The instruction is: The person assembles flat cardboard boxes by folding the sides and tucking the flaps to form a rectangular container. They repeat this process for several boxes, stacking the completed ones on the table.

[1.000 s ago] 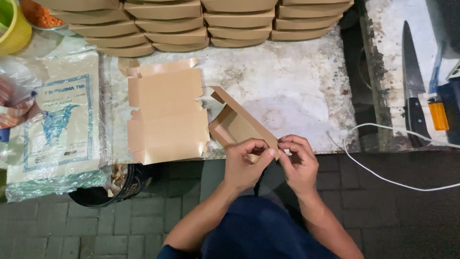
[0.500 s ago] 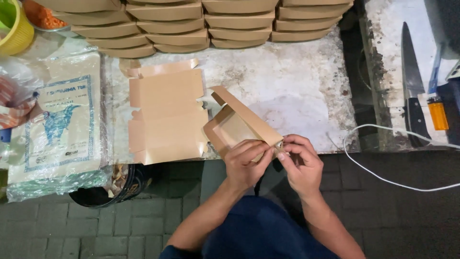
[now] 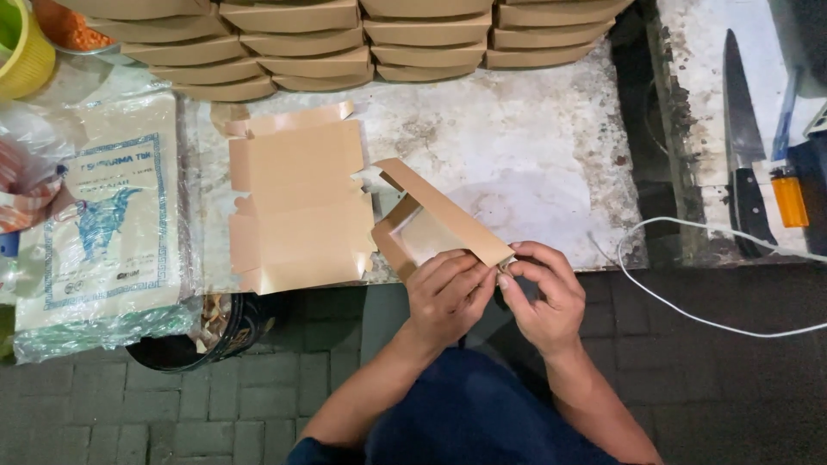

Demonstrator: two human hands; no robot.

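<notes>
Both my hands are pinched on the box at its near-right corner, left hand closer in, right hand just beside, box running up-left from my fingers over the counter.

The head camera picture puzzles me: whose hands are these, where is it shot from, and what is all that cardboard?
There is no machine here. A person wears a camera on the head, looking down at their own bare hands. The left hand and right hand together pinch a corner of a half-folded brown cardboard box. Beside it lies a stack of flat, unfolded box blanks on a worn stone table. Finished boxes are stacked at the back. To the right lie a kitchen knife and an orange lighter.
</notes>
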